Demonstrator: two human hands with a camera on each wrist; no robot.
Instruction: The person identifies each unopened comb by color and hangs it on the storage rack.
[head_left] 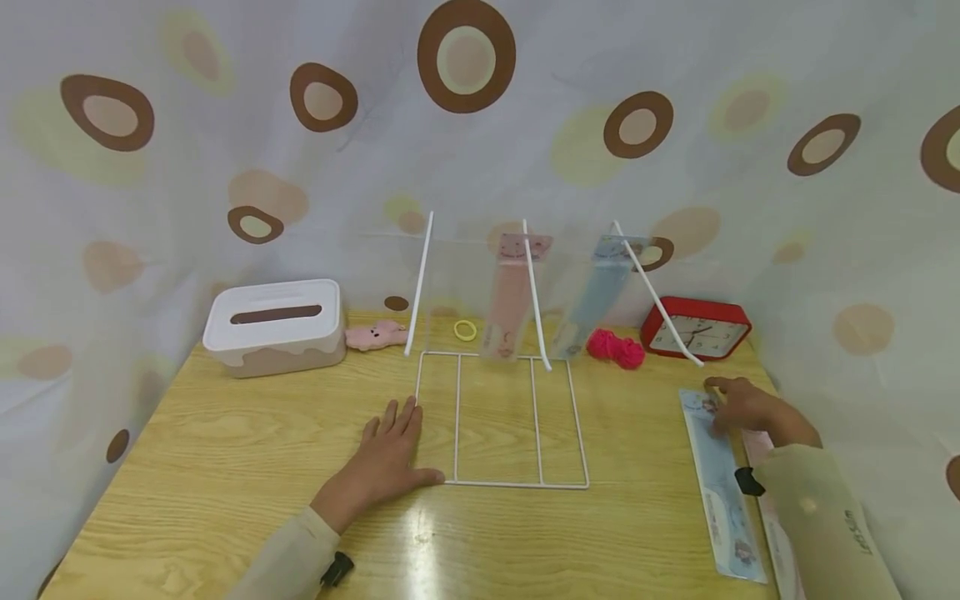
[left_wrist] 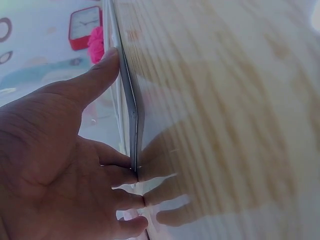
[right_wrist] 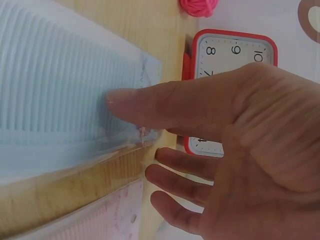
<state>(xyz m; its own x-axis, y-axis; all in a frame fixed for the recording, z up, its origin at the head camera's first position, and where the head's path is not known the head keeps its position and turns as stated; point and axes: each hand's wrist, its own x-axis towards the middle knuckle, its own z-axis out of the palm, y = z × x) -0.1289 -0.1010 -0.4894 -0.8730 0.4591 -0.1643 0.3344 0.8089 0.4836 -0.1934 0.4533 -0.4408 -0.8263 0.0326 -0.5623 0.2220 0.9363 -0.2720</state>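
Long blue plastic packet (head_left: 720, 492): lies beneath right hand (head_left: 742, 410)
Right hand: fingers apart
Left hand (head_left: 386, 458): spread wide, touching white wire frame (head_left: 517, 484)

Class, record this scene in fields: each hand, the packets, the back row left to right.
Left hand: rests against white wire frame
Right hand: thumb over blue packet; pinch unclear
Beside that packet: pink packet
Middle white bar: second pink packet hangs
Right white bar: second blue packet hangs
Back row: tissue box, pink plush toy, yellow ring, pink yarn, red clock
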